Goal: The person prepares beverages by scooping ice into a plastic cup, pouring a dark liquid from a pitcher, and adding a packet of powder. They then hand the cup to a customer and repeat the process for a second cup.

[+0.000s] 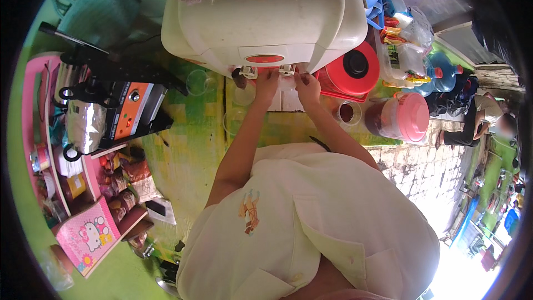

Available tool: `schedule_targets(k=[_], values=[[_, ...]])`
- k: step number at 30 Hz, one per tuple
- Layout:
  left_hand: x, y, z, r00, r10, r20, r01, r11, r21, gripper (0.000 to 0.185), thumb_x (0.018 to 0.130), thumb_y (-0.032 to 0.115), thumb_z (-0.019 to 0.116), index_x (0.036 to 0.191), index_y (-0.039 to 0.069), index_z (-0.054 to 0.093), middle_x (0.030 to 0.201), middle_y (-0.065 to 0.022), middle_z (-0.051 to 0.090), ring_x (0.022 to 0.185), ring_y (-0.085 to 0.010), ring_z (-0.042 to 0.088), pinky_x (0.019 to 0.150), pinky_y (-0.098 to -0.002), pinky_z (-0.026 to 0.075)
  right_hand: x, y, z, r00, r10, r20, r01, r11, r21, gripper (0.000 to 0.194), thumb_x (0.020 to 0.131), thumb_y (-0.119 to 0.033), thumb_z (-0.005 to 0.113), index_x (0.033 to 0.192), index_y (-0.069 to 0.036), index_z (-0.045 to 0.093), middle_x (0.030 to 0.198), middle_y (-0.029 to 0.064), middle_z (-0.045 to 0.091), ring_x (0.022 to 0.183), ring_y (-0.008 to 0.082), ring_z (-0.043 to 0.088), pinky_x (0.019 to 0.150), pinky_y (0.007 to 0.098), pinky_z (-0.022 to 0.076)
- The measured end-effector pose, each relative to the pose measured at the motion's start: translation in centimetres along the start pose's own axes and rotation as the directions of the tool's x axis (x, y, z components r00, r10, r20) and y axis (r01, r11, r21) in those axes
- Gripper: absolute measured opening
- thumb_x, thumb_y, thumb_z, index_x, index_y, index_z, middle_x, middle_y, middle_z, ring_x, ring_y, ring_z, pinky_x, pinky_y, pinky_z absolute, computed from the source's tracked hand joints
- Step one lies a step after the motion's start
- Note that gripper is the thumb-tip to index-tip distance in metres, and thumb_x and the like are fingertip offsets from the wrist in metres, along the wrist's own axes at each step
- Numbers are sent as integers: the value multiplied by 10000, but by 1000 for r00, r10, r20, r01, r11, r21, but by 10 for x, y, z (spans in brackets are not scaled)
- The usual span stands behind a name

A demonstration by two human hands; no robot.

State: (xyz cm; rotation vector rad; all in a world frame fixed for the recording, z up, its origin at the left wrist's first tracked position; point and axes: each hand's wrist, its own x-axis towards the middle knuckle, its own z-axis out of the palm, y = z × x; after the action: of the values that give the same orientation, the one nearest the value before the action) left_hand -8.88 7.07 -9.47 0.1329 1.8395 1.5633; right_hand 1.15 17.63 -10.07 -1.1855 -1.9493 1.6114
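Note:
A white water dispenser (266,21) stands before me, with two white taps low on its front, a left tap (248,72) and a right tap (287,69). My left hand (267,87) is raised just left of the right tap, fingers bent inward. On the other side of that tap is my right hand (308,89), its fingers curled too. Between them, under the tap, is a clear plastic item (287,83), seemingly a cup, which both hands appear to hold by its sides. The dispenser's overhang and my fingers partly hide it.
A red-lidded container (354,66), a glass of dark liquid (346,112) and a pink-lidded jug (399,116) stand to the right. Clear round lids or cups (198,82) lie left. A cup sealer (125,112) and pink shelf (54,133) are further left. A person (479,121) sits far right.

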Motion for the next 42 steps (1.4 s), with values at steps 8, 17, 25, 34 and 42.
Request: schedule_targets(k=[8,17,25,34,42], values=[[9,-11,25,775,552,-307,-502,833,232,152,846,104,601,967,14,590,716,-68,579,593,-118,496,560,-269,409,-12,-23,13,969,2,-248,35,989,146,243,838,-216,646,829,27,651,648,54,628,500,87,546,492,242,437],[-7,13,24,709,638,-300,-534,764,362,156,837,87,601,962,-5,590,708,-58,567,615,-121,510,565,-265,409,-13,-28,11,978,13,-207,21,987,158,254,854,-223,629,862,31,644,647,46,622,518,82,538,508,231,424],[-6,2,7,937,339,-86,-336,941,46,231,768,92,621,948,-36,552,767,-90,594,669,-165,555,612,-314,443,-12,-22,6,995,7,-98,10,985,173,276,885,-253,589,866,21,599,631,41,603,503,84,504,466,234,373],[-17,18,18,743,647,-171,-468,685,559,233,752,71,607,967,-4,558,811,-169,617,708,-283,598,633,-349,461,-12,-25,4,995,98,25,-101,975,198,277,898,-251,559,920,22,602,740,77,617,591,106,546,517,257,420],[-20,17,1,926,375,-49,-346,893,288,190,829,159,600,893,-19,587,738,-99,619,667,-150,584,610,-294,463,-19,-34,-4,1000,22,21,-28,920,392,251,880,-235,605,958,2,628,761,10,623,652,57,526,556,211,396]])
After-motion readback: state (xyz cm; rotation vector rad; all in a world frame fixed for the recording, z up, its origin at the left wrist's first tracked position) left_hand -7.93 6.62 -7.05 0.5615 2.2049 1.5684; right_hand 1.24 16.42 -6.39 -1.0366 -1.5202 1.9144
